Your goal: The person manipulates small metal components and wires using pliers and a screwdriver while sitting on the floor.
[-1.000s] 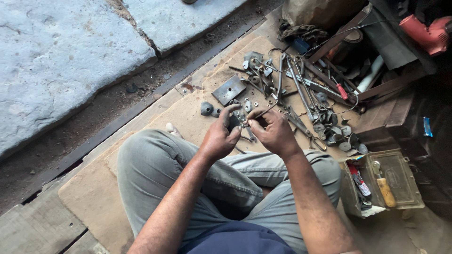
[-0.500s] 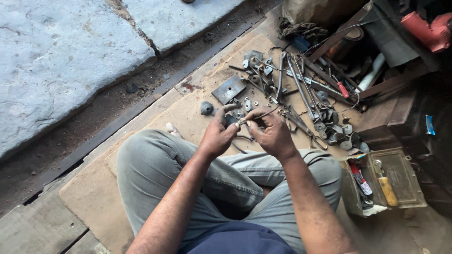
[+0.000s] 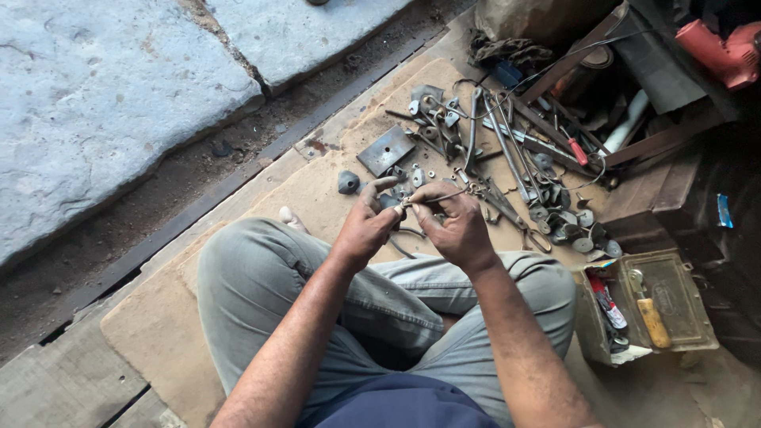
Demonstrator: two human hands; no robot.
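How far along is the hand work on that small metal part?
Done: parts and tools are spread out on the cardboard sheet, including a flat metal plate. In hand: the left hand and right hand pinch a small metal piece with a thin wire between them. Left: many loose washers lie untouched; how finished the piece is cannot be told.

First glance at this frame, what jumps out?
The two hands at centre: the left hand and right hand meet over a small metal part, above crossed legs in grey trousers. Just beyond them, a scatter of spanners and metal fittings covers the cardboard sheet. At lower right sits an open metal box holding a yellow-handled tool.
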